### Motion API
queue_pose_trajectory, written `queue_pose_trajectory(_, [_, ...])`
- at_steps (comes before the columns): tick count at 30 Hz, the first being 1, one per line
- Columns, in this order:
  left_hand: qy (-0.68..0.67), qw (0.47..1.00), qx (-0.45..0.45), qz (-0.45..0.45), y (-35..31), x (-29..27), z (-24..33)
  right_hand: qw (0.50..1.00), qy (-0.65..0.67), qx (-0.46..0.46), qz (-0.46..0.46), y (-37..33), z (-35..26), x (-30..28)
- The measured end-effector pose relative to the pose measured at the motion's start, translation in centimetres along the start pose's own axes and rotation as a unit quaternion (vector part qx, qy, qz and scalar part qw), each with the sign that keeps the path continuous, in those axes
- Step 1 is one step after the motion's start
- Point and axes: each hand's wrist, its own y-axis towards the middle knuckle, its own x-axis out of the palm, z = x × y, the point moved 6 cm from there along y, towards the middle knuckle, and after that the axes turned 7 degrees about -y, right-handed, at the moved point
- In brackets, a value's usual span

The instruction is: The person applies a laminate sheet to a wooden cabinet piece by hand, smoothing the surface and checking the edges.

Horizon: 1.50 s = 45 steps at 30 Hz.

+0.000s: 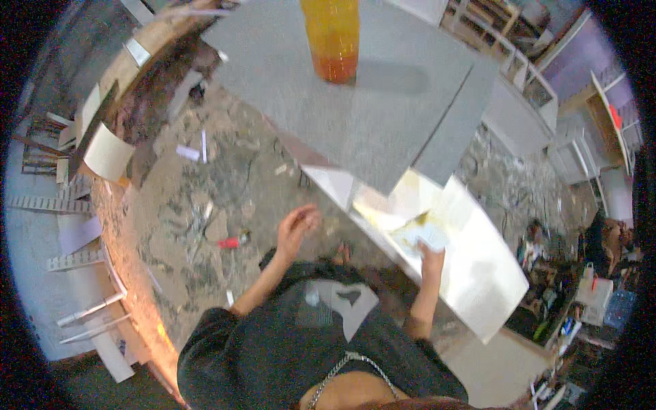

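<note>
My right hand is closed on a pale cloth or folded sheet, too blurred to name surely. It rests against a white panel that carries yellow-brown smears. My left hand hovers in front of my body, left of the panel, fingers loosely bent and apart, with nothing seen in it. Beyond both hands a grey board overlaps the panel's far end. On that board stands a clear bottle, yellow above and orange at its base; its top is cut off.
Debris covers the rough floor, with a small red object at left. Pale boards and slats line the left side. At right lie dark clutter and a white container. White frames stand at the far right.
</note>
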Motion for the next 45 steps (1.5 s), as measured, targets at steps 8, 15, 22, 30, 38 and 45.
queue_pose_trajectory(8, [-0.032, 0.977, 0.209, 0.035, 4.6, -1.3, 14.8, 0.944, -0.048, -0.031, 0.326, -0.1, 6.1, -16.6])
queue_pose_trajectory(15, [0.117, 0.897, 0.426, -0.007, 10.5, 2.7, 27.0, 0.918, -0.045, -0.283, 0.272, -1.1, -18.8, -19.8])
queue_pose_trajectory(22, [0.133, 0.842, 0.512, -0.108, 15.2, 4.8, 34.3, 0.645, -0.394, -0.630, 0.176, -6.5, -50.4, 1.5])
queue_pose_trajectory(30, [-0.046, 0.906, 0.345, -0.243, 22.4, 2.4, 33.4, 0.583, -0.431, -0.653, 0.220, -1.0, -61.0, 13.7])
queue_pose_trajectory(38, [-0.249, 0.879, 0.092, -0.396, 26.6, 0.7, 32.6, 0.599, -0.605, -0.505, 0.146, -0.3, -58.8, 18.5])
queue_pose_trajectory(45, [-0.270, 0.835, 0.051, -0.476, 28.1, -0.3, 33.0, 0.654, -0.451, -0.479, 0.374, -8.9, -56.1, 17.5])
